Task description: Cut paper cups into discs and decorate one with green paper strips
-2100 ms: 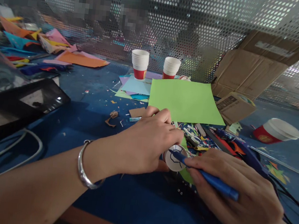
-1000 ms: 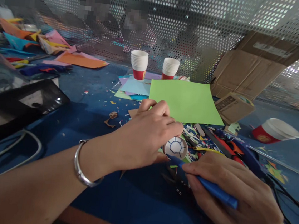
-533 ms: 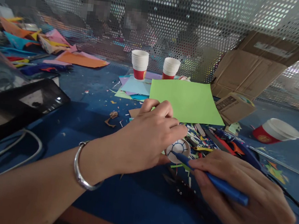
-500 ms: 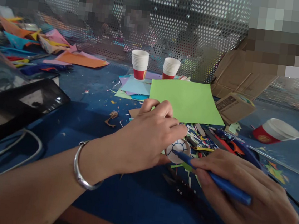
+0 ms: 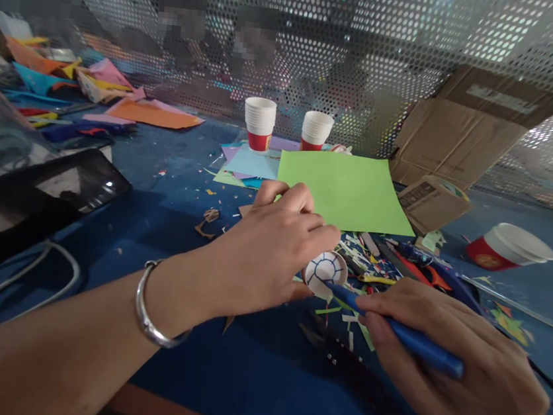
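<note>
My left hand (image 5: 276, 254), with a silver bangle at its wrist, is closed on a small round white piece (image 5: 317, 267) that has a raised rim. Blue lines on the piece form a ring with short spokes; its far side is hidden by my fingers. In my right hand (image 5: 458, 361) is a blue marker (image 5: 420, 347), gripped like a pen. The marker's tip touches or nearly touches the lower part of the white face. Just beyond my left hand lies a sheet of green paper (image 5: 343, 188).
Scissors (image 5: 330, 347) lie dark on the blue table below the hands. Paper scraps and tools crowd the middle right. Two stacks of paper cups (image 5: 260, 119) stand behind, and another paper cup (image 5: 509, 247) tilts at right. A cardboard box (image 5: 458, 142) leans on the mesh.
The marker tip has shifted to the lower edge of the white face, and the blue ring now looks more complete. My left hand and the piece have moved slightly left and tilted.
</note>
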`<state>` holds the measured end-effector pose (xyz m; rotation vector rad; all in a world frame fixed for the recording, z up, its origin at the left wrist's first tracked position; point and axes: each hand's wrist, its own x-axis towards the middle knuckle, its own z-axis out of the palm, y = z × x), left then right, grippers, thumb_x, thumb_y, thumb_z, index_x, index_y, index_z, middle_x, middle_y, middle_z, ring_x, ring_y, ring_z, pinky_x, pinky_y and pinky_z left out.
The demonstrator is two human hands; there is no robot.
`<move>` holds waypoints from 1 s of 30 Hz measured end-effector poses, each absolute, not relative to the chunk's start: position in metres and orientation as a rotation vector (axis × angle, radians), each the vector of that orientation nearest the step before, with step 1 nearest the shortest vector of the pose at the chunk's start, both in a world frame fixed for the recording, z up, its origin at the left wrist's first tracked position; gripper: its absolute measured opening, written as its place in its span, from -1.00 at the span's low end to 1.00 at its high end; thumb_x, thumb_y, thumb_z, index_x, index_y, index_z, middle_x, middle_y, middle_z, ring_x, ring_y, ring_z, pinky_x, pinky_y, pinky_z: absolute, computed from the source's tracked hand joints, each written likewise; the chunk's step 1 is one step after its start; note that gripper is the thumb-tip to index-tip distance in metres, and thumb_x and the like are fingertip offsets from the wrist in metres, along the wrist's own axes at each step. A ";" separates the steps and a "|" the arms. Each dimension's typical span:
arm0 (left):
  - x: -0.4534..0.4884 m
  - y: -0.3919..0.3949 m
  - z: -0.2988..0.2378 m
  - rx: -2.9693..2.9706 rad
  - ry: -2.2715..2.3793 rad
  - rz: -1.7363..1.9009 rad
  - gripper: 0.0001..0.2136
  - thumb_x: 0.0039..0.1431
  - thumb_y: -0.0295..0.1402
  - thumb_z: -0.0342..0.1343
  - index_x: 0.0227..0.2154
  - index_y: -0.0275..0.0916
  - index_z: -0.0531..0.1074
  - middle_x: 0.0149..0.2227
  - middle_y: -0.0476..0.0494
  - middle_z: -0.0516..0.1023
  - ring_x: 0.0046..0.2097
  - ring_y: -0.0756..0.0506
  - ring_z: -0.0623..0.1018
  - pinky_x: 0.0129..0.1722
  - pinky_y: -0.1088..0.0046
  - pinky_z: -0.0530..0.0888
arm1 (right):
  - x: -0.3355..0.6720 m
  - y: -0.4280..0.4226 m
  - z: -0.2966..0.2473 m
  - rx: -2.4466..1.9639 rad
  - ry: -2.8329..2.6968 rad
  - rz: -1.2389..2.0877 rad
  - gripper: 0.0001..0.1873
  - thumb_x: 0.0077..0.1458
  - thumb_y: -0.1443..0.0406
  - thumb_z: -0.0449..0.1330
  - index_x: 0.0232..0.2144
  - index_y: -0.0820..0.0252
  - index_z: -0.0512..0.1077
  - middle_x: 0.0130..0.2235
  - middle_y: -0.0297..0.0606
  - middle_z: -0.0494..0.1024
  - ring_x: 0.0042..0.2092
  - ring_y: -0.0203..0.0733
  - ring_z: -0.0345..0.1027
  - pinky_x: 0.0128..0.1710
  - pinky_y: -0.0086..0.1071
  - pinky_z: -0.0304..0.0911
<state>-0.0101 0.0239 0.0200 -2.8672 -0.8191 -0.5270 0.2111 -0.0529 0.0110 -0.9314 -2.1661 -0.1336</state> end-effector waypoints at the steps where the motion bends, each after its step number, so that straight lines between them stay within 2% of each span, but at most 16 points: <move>1: -0.010 0.024 0.020 -2.865 -0.813 -0.526 -0.61 0.07 -0.03 0.35 -0.25 -0.21 0.40 -0.30 -0.05 0.56 -0.02 -0.26 0.36 -0.08 0.15 0.12 | 0.211 -0.053 0.011 -0.935 -2.163 -0.136 -0.87 0.18 0.46 0.20 -0.28 0.20 0.53 -0.41 -0.24 0.67 -0.37 -0.27 0.58 -0.31 -0.49 0.48; 8: -0.012 0.024 0.020 -2.810 -0.812 -0.563 -0.65 0.15 -0.02 0.28 -0.29 -0.21 0.40 -0.33 -0.05 0.55 -0.04 -0.26 0.38 -0.08 0.13 0.14 | 0.214 -0.055 0.011 -0.916 -2.200 -0.113 -0.85 0.16 0.46 0.20 -0.26 0.18 0.51 -0.42 -0.29 0.66 -0.37 -0.28 0.59 -0.27 -0.49 0.49; 19: -0.010 0.022 0.021 -2.737 -0.780 -0.496 -0.60 0.02 -0.13 0.40 -0.19 -0.22 0.43 -0.28 -0.07 0.55 -0.03 -0.28 0.38 -0.08 0.16 0.18 | 0.218 -0.056 0.000 -0.972 -2.053 -0.106 -0.82 0.16 0.46 0.23 -0.22 0.12 0.51 -0.34 -0.35 0.66 -0.34 -0.27 0.58 -0.25 -0.48 0.49; 30: -0.008 0.021 0.021 -2.796 -0.781 -0.461 -0.62 0.04 -0.12 0.38 -0.21 -0.23 0.42 -0.27 -0.08 0.55 -0.02 -0.28 0.38 -0.03 0.16 0.17 | 0.214 -0.053 0.006 -0.978 -2.108 -0.155 -0.84 0.16 0.46 0.22 -0.27 0.12 0.49 -0.37 -0.35 0.67 -0.37 -0.26 0.60 -0.30 -0.49 0.50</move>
